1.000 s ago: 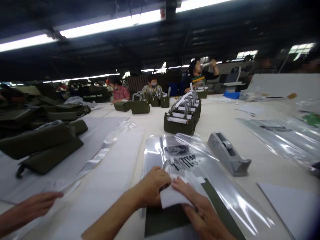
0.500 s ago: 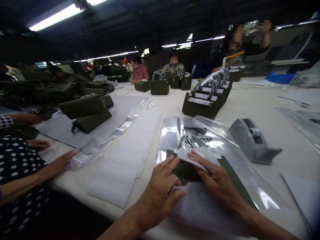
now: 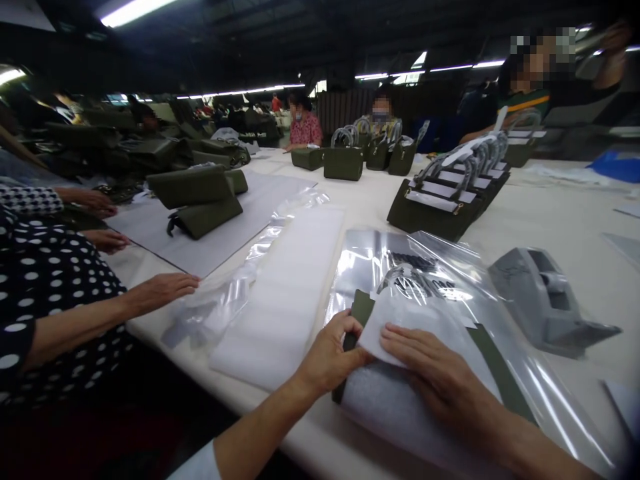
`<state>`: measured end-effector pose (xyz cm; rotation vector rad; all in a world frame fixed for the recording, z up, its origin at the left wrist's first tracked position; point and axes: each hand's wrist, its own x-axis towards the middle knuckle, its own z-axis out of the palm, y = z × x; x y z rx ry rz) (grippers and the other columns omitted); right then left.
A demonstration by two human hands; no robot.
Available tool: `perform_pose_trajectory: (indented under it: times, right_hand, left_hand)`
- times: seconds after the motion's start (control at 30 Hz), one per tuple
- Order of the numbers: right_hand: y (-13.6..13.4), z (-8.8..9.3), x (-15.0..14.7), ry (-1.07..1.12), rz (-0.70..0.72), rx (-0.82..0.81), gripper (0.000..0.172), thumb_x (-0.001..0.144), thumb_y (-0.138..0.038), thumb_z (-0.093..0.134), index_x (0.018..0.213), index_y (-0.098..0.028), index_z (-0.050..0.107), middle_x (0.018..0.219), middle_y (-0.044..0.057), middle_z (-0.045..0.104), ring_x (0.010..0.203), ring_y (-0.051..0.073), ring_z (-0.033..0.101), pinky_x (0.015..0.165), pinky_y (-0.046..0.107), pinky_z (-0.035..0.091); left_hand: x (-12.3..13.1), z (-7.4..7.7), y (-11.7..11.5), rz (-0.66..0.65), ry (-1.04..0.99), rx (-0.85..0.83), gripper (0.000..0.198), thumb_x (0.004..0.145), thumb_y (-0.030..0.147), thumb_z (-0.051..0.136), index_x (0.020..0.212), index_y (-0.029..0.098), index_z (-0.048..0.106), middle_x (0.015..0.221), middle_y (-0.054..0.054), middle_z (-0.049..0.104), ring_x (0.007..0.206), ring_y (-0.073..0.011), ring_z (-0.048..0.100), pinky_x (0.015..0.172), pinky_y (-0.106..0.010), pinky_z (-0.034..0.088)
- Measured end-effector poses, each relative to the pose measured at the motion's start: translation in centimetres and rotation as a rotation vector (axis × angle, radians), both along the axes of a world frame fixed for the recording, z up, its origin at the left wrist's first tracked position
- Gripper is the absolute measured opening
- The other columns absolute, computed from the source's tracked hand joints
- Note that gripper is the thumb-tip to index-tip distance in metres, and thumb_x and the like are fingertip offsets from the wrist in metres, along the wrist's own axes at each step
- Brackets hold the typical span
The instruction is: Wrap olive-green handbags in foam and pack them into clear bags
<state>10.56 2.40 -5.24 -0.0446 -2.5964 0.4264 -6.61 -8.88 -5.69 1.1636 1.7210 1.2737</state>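
A dark green bag [image 3: 505, 373] lies at the table's front edge, largely covered by white foam wrap [image 3: 395, 393]. My left hand [image 3: 333, 350] pinches the edge of the wrap at the bag's left side, fingers bent together. Flat on top of the wrap rests my right hand [image 3: 430, 363], its fingers stretched out. Beyond them a clear plastic bag [image 3: 355, 257] with black print is spread under the green bag. The bag's handles [image 3: 403, 277] poke out past the wrap's far edge.
A grey tape dispenser [image 3: 545, 293] stands at the right. Left of my hands are a white foam sheet [image 3: 280, 300] and crumpled clear plastic [image 3: 215, 307]. Another person's hand [image 3: 160, 293] reaches in from the left. Green bags [image 3: 435, 207] stand in a row behind.
The foam flap now covers the bag's upper part. My left hand has closed at the wrap's left edge, and my right hand has flattened onto the foam. The view has shifted left.
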Motion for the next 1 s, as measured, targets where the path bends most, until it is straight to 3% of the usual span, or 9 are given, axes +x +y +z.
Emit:
perform_pose_trajectory:
  times: [0.1,0.2,0.27,0.33,0.4,0.53,0.73,0.87,1.0]
  right_hand:
    - [-0.8,0.7,-1.4,-0.061,-0.137,0.042,0.042,0.079,-0.011,0.044,0.121,-0.012,0.046,0.108,0.012,0.059,0.101,0.023,0.054,0.081,0.041,0.051]
    - [-1.5,1.6,-3.1,-0.200,-0.234,0.075,0.047,0.077,-0.012,0.048,0.124,-0.012,0.045,0.090,0.012,0.061,0.079,0.024,0.057,0.066,0.044,0.052]
    - [-1.5,2.0,-3.6,-0.225,-0.254,0.084,0.036,0.078,-0.012,0.047,0.113,-0.015,0.054,0.090,0.012,0.060,0.078,0.025,0.058,0.063,0.043,0.052]
    - [-1.2,2.1,-3.2,-0.145,-0.222,0.091,0.028,0.081,-0.013,0.045,0.104,-0.016,0.059,0.105,0.014,0.058,0.093,0.027,0.056,0.070,0.044,0.051]
    - [-0.8,2.2,-2.3,-0.044,-0.163,0.067,0.030,0.083,-0.012,0.042,0.108,-0.017,0.057,0.114,0.013,0.056,0.108,0.026,0.051,0.082,0.043,0.047]
    - [-1.0,1.7,-0.9,-0.026,-0.109,0.041,0.036,0.086,-0.011,0.038,0.120,-0.018,0.048,0.114,0.010,0.058,0.112,0.019,0.049,0.095,0.042,0.040]
    - [-2.0,-0.1,-0.9,-0.082,-0.045,0.303,0.044,0.081,-0.004,0.034,0.122,-0.014,0.047,0.123,0.010,0.052,0.120,0.021,0.041,0.097,0.044,0.039]
    - [-1.9,-0.7,-0.8,-0.045,-0.044,0.375,0.043,0.082,-0.005,0.033,0.122,-0.012,0.049,0.124,0.011,0.050,0.121,0.021,0.040,0.098,0.043,0.039]
    - [-1.8,-0.8,-0.7,-0.058,-0.049,0.358,0.044,0.082,-0.005,0.033,0.122,-0.013,0.049,0.124,0.011,0.050,0.121,0.021,0.039,0.098,0.044,0.040]
  left_hand:
    - [-0.1,-0.4,0.1,0.003,-0.051,-0.030,0.022,0.072,0.037,0.062,0.079,0.017,0.056,0.086,0.000,0.057,0.089,-0.0174,0.053,0.080,-0.026,0.039]
    - [-0.2,-0.7,0.0,0.006,-0.067,-0.035,0.020,0.075,0.037,0.059,0.084,0.019,0.056,0.085,0.002,0.056,0.084,-0.0147,0.051,0.074,-0.023,0.038]
    - [-0.2,-0.9,-0.2,0.009,-0.066,-0.036,0.018,0.077,0.036,0.057,0.085,0.020,0.056,0.084,0.002,0.055,0.083,-0.0136,0.050,0.073,-0.022,0.037]
    - [-0.2,-0.9,-0.3,0.016,-0.045,-0.038,0.017,0.077,0.035,0.057,0.083,0.020,0.055,0.082,0.003,0.054,0.081,-0.0129,0.049,0.072,-0.022,0.037]
    - [-0.1,-0.9,-0.3,0.020,-0.019,-0.035,0.014,0.076,0.032,0.058,0.081,0.019,0.053,0.082,0.003,0.052,0.081,-0.0127,0.048,0.071,-0.021,0.036]
    - [0.2,-0.7,-0.2,0.000,-0.015,0.006,0.012,0.073,0.026,0.060,0.076,0.018,0.051,0.079,0.003,0.051,0.079,-0.0121,0.047,0.069,-0.021,0.035]
    - [0.6,-0.9,0.1,0.072,-0.065,-0.010,0.007,0.073,0.019,0.056,0.077,0.019,0.050,0.072,0.005,0.049,0.069,-0.0088,0.044,0.063,-0.019,0.034]
    - [0.6,-1.4,-1.0,0.035,-0.165,0.009,0.018,0.077,0.019,0.052,0.094,0.022,0.049,0.083,0.004,0.054,0.073,-0.0092,0.048,0.066,-0.019,0.038]
    - [0.5,-1.5,-2.7,-0.016,-0.262,0.070,0.023,0.077,0.025,0.055,0.098,0.023,0.047,0.124,-0.003,0.045,0.091,-0.0133,0.053,0.068,-0.021,0.041]
